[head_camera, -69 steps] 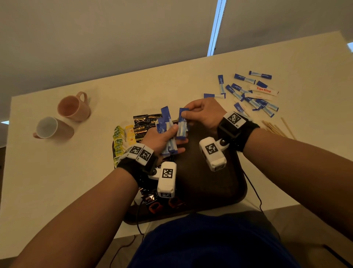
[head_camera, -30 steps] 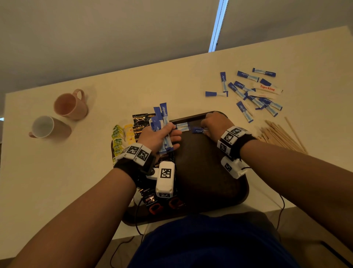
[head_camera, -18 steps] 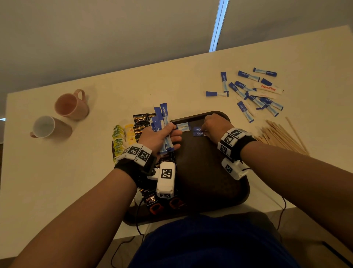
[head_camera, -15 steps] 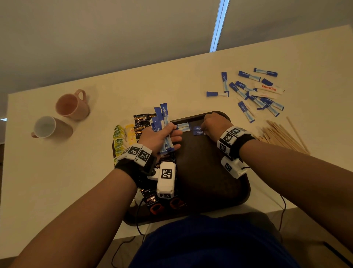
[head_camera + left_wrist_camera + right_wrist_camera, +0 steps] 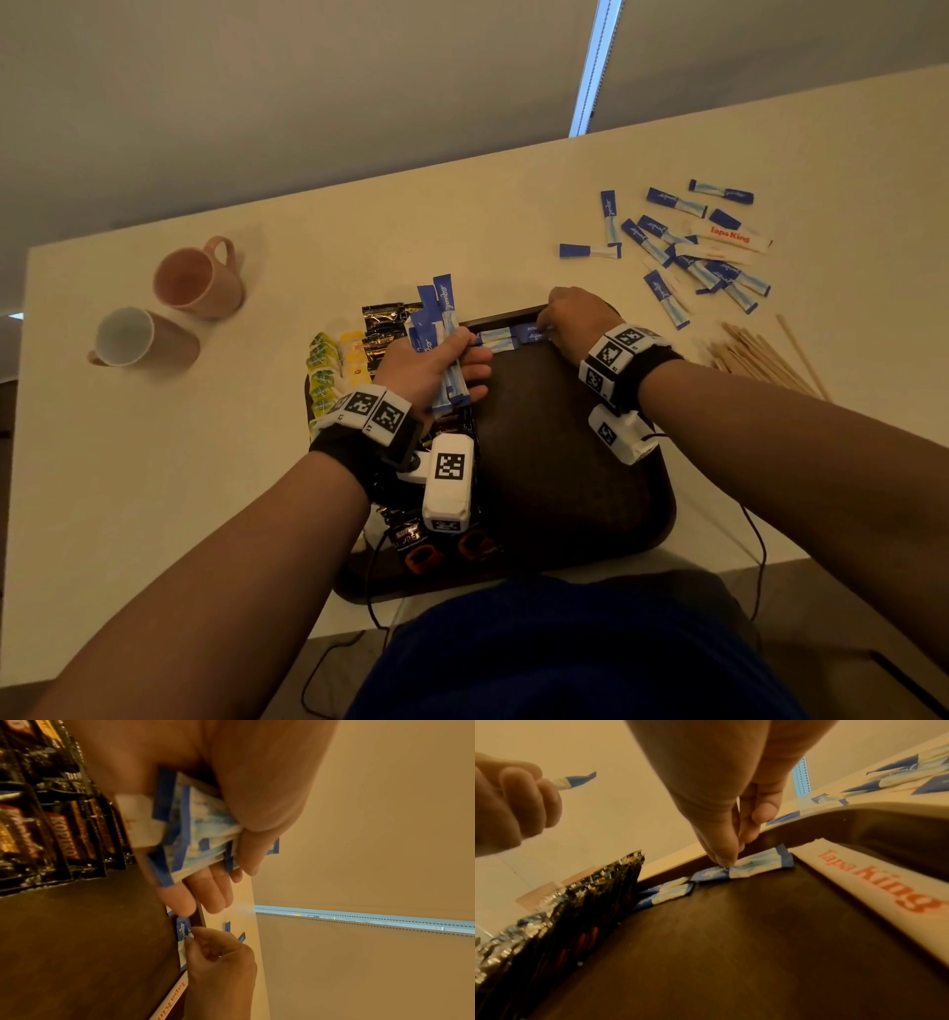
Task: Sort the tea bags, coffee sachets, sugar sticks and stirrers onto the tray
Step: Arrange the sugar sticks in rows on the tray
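My left hand (image 5: 441,360) hovers over the dark brown tray (image 5: 565,493) and grips a bundle of blue sugar sticks (image 5: 436,313), also seen in the left wrist view (image 5: 200,829). My right hand (image 5: 552,326) reaches to the tray's far rim, thumb and fingertips pinching a blue sugar stick (image 5: 757,865) that lies flat there beside two others (image 5: 670,892). Black coffee sachets (image 5: 382,329) stand in a row on the tray's left part, with yellow and green tea bags (image 5: 334,365) at their left. A white Tapa King sachet (image 5: 872,892) lies along the tray's right side.
Several loose blue sugar sticks (image 5: 688,246) are scattered on the table at the far right, with a pile of wooden stirrers (image 5: 760,354) nearer. A pink mug (image 5: 200,277) and a white-lined mug (image 5: 133,336) lie at the left. Cables hang over the near table edge.
My right hand carried one stick from the left hand's bundle down onto the tray and has slid it toward the far rim. The left hand has kept its grip and place.
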